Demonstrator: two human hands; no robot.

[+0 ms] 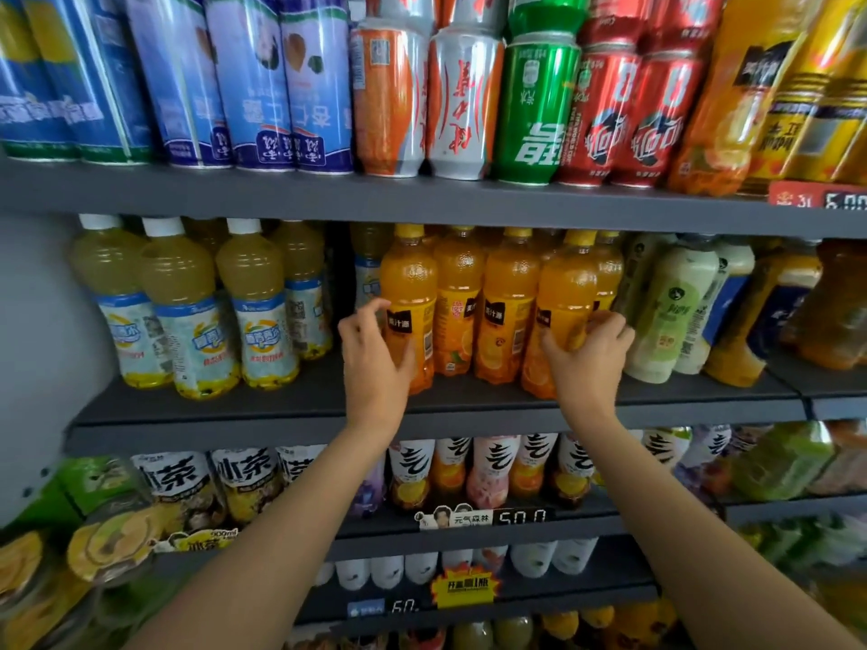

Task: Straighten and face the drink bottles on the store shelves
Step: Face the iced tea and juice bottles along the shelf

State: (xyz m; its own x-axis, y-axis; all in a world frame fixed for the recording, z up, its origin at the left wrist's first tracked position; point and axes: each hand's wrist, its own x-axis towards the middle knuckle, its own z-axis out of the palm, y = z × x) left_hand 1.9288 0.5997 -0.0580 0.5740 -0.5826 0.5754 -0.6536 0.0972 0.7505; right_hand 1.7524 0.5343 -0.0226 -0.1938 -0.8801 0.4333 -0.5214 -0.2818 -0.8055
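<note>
Several orange juice bottles with yellow caps stand in a row on the middle shelf (281, 405). My left hand (373, 354) curls round the leftmost orange bottle (409, 283), thumb on its left side. My right hand (589, 349) wraps round the rightmost front orange bottle (563, 283), fingers over its lower label. Two more orange bottles (457, 302) stand between them, labels facing out. Both held bottles are upright and touch the shelf.
Pale yellow bottles with white caps (180, 307) stand left of the orange ones. Light green bottles (671, 312) lean at the right. Cans (462, 100) fill the shelf above. Tea and sparkling drink bottles (492, 466) sit on the shelf below, with price tags (520, 516).
</note>
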